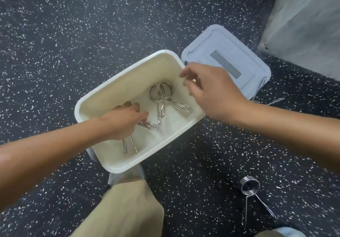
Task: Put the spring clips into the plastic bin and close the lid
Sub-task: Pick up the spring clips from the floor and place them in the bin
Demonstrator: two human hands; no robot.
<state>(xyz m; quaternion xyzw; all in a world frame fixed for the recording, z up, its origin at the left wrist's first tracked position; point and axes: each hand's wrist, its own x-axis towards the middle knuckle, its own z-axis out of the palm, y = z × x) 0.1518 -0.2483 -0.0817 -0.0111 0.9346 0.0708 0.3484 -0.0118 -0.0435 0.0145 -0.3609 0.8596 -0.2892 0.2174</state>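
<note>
1. Head view: several clips point(161, 96) lie in the bin point(117, 89); left hand point(127, 120) grips one inside.
2. Right hand point(211, 91) hovers, fingers loose, empty.
3. Floor clip point(251, 190) remains; lid point(230, 61) off, beside bin.

No text, brand, number or sign can be read anywhere. The only label-like mark is a plain grey rectangular strip point(226, 64) on the pale blue lid point(246, 60), and it appears blank, with no lettering that can be made out.

Spring clips point(161, 96) in bin point(114, 91), lid point(230, 60) right.
</note>
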